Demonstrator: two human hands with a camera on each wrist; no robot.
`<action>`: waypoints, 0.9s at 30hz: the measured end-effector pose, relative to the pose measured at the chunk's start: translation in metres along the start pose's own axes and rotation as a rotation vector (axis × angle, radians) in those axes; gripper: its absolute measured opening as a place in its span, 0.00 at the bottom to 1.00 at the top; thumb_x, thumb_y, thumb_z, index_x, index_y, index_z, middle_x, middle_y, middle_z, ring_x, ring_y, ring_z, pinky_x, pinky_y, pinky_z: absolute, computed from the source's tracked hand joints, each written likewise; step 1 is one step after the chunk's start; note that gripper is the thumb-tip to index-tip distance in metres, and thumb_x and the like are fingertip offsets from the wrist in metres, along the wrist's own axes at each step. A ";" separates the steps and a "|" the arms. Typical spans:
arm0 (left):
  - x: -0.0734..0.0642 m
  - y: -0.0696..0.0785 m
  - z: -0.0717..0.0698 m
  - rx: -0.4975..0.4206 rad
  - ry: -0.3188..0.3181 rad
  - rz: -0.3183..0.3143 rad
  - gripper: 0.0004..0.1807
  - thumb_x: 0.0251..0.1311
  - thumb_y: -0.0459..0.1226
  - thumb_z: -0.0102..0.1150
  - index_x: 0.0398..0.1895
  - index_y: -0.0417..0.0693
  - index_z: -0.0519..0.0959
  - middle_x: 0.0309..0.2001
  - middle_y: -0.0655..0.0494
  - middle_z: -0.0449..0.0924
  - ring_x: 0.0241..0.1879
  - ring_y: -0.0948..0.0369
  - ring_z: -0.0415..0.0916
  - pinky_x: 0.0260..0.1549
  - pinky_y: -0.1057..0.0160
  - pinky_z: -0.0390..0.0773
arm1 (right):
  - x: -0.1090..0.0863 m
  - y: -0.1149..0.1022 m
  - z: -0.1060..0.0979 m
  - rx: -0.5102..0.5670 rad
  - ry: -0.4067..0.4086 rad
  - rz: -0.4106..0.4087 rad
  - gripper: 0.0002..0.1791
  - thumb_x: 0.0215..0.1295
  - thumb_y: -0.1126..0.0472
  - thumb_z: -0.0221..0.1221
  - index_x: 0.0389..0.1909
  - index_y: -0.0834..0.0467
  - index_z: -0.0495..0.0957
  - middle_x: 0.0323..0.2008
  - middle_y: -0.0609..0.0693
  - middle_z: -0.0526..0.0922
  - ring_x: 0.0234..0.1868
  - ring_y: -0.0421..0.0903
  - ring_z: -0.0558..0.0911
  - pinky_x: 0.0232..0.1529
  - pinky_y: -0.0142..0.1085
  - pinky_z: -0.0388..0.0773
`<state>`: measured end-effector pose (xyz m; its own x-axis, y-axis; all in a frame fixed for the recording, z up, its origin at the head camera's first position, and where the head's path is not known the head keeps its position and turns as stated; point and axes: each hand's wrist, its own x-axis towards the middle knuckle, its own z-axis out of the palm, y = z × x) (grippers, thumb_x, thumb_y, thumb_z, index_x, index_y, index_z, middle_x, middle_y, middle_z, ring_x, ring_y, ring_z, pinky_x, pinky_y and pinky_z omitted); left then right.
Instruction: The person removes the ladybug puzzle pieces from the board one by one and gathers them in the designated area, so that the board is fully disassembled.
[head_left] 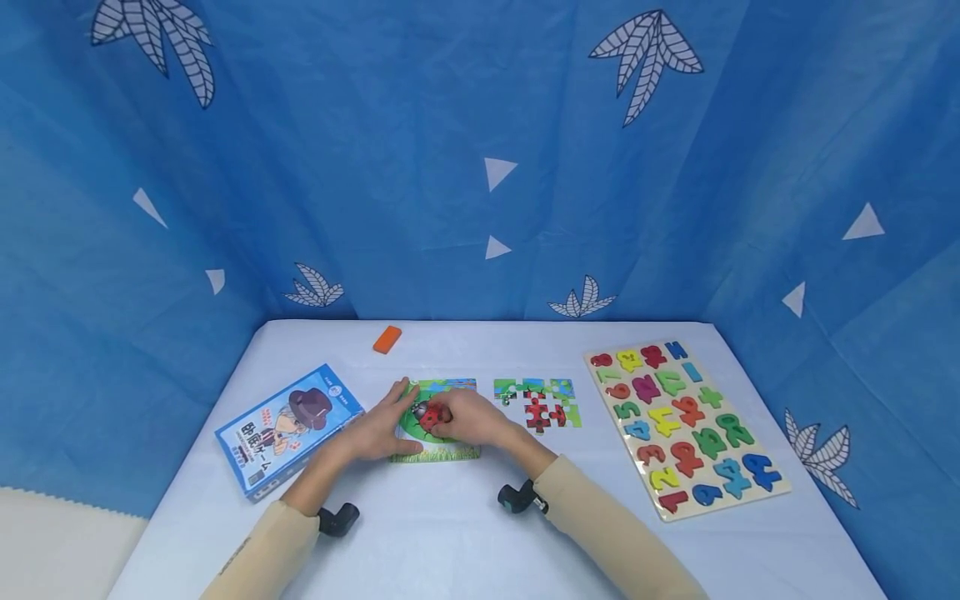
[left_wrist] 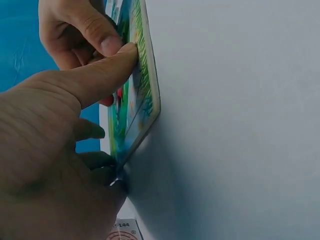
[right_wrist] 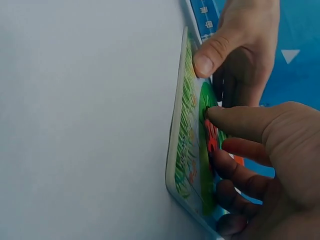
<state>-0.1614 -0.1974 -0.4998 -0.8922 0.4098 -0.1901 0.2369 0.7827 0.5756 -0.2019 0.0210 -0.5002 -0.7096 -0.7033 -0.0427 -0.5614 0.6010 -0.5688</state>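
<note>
A ladybug puzzle board (head_left: 442,456) with a grass strip along its near edge lies between both hands. My left hand (head_left: 381,429) rests on its left side, fingers spread and fairly straight, thumb pressing the near part. My right hand (head_left: 471,417) is over the middle, thumb and fingers pinching a red ladybug puzzle piece (right_wrist: 212,135); they hide part of the picture. Whether that piece is raised or seated, I cannot tell. Right of the board, several loose puzzle pieces (head_left: 536,410) lie in a partial picture with gaps.
A blue game box (head_left: 300,425) stands at an angle beside the left forearm. Near the table's back edge lies an orange block (head_left: 387,339). A wooden number board (head_left: 686,429) with colourful numerals and signs occupies the right side. Blue cloth (head_left: 480,208) hangs behind the table.
</note>
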 end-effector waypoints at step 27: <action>0.019 0.017 -0.018 0.269 -0.094 -0.039 0.59 0.48 0.55 0.77 0.77 0.38 0.58 0.79 0.42 0.50 0.77 0.41 0.46 0.70 0.40 0.61 | 0.007 -0.009 0.007 0.039 0.028 0.094 0.20 0.64 0.55 0.68 0.56 0.53 0.81 0.28 0.41 0.80 0.32 0.38 0.74 0.33 0.30 0.71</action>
<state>-0.1808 -0.1844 -0.4793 -0.8662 0.4082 -0.2881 0.3075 0.8900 0.3367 -0.1990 0.0079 -0.5011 -0.7705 -0.6330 -0.0749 -0.4750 0.6487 -0.5946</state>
